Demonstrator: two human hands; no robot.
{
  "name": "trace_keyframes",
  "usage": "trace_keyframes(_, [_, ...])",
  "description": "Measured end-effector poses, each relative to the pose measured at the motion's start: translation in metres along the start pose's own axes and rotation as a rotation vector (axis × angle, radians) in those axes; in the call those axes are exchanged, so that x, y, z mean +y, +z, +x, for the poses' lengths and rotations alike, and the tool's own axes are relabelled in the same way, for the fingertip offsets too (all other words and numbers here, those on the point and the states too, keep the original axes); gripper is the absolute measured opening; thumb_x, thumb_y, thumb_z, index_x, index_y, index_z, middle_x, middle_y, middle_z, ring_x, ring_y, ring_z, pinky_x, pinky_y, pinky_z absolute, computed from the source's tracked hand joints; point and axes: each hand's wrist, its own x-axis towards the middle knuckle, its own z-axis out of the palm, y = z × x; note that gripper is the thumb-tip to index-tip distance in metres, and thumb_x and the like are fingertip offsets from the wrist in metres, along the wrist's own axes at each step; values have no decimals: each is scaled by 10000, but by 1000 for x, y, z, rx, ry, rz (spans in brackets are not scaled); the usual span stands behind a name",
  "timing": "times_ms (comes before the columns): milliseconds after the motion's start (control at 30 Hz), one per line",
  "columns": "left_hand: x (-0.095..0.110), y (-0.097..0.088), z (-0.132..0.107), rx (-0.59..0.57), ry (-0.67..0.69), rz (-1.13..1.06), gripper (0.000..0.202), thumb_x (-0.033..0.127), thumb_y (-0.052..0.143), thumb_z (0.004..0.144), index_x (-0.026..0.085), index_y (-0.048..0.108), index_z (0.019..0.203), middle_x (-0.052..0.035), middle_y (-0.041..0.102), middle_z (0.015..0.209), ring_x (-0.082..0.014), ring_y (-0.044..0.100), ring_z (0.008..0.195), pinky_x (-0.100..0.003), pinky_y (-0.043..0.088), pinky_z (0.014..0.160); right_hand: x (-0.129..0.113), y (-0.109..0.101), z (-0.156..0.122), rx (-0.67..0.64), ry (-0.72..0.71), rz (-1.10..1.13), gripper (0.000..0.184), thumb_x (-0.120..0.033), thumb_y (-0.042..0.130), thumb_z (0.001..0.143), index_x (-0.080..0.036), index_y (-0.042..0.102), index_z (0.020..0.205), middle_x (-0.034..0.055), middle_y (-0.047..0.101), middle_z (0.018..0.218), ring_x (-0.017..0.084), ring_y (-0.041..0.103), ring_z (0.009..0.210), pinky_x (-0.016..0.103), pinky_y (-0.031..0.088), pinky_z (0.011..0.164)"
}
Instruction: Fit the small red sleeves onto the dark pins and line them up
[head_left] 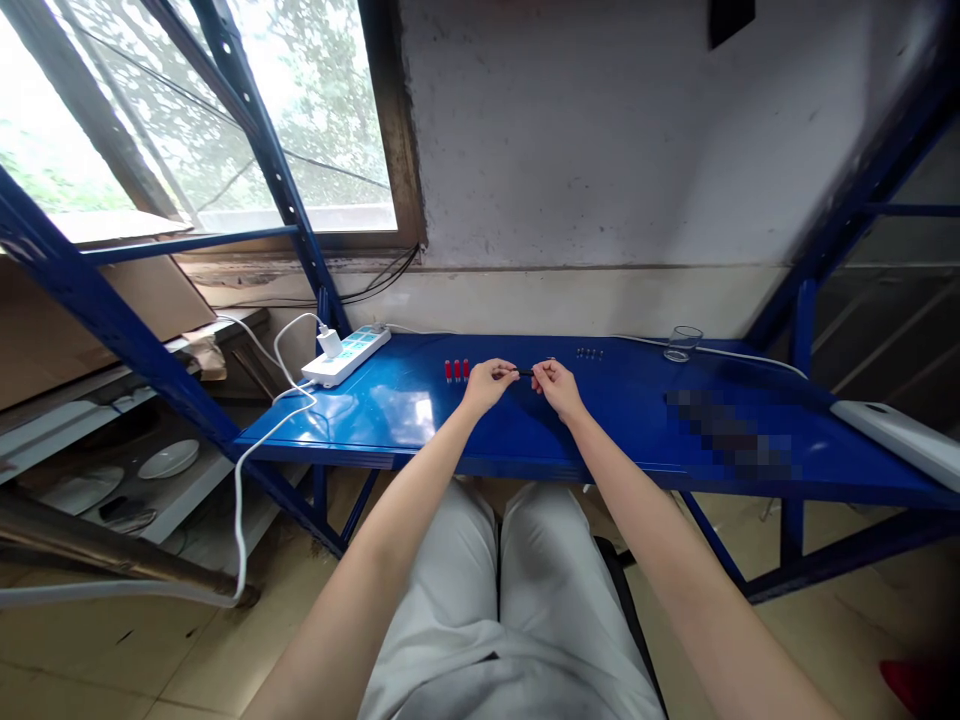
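Observation:
Between my two hands is a small, thin black stick-like piece (526,373), held level just above the blue table (495,440); its exact kind is too small to tell. My left hand (489,386) pinches its left end with thumb and fingertips. At its other end, the fingers of my right hand (556,388) are closed on it as well. Just left of my left hand, several short red cylinders with pale lower ends (457,371) stand or lie in a row. Beyond my right hand, several tiny shiny metal pieces (589,353) are lined up.
A white power strip (346,355) with a plugged-in cable sits at the table's left end. Toward the back right stands a clear glass (681,346). A pixelated dark object (731,432) and a white device (900,436) lie to the right. Blue posts (262,150) flank the table.

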Motion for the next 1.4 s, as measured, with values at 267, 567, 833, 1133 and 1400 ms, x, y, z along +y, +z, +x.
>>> trace_keyframes(267, [31, -31, 52, -146, 79, 652, 146, 118, 587, 720, 160, 664, 836, -78, 662, 764, -186, 613, 732, -304, 469, 746, 8, -4, 2, 50, 12, -59, 307, -498, 502, 763, -196, 496, 816, -18, 548, 604, 90, 465, 458, 246, 400, 489])
trace_keyframes(567, [17, -40, 54, -296, -38, 977, 211, 37, 567, 655, 193, 658, 763, -88, 661, 816, -203, 611, 739, -280, 464, 686, 10, -3, 1, 46, 38, -108, 210, -397, 508, 744, -198, 517, 810, -8, 555, 597, 120, 511, 521, 256, 411, 501])
trace_keyframes(833, [11, -39, 56, -265, -47, 904, 127, 88, 610, 651, 194, 634, 717, -76, 640, 755, -197, 607, 745, -272, 464, 719, 15, -3, 3, 49, 31, -109, 210, -391, 514, 730, -197, 524, 811, -5, 554, 584, 134, 529, 542, 263, 414, 507])
trace_keyframes(1133, [12, -42, 55, -208, -102, 806, 141, 49, 616, 626, 188, 599, 610, -72, 619, 703, -225, 615, 799, -319, 450, 795, 12, -3, 2, 39, 41, -126, 179, -360, 507, 734, -196, 531, 803, -2, 557, 588, 135, 526, 549, 264, 415, 517])
trace_keyframes(1400, [17, -41, 54, -237, -97, 852, 156, 35, 620, 610, 188, 599, 628, -71, 622, 724, -241, 611, 836, -330, 449, 809, 14, -4, 1, 38, 27, -124, 199, -387, 517, 731, -200, 531, 799, -3, 553, 583, 138, 521, 545, 269, 414, 516])
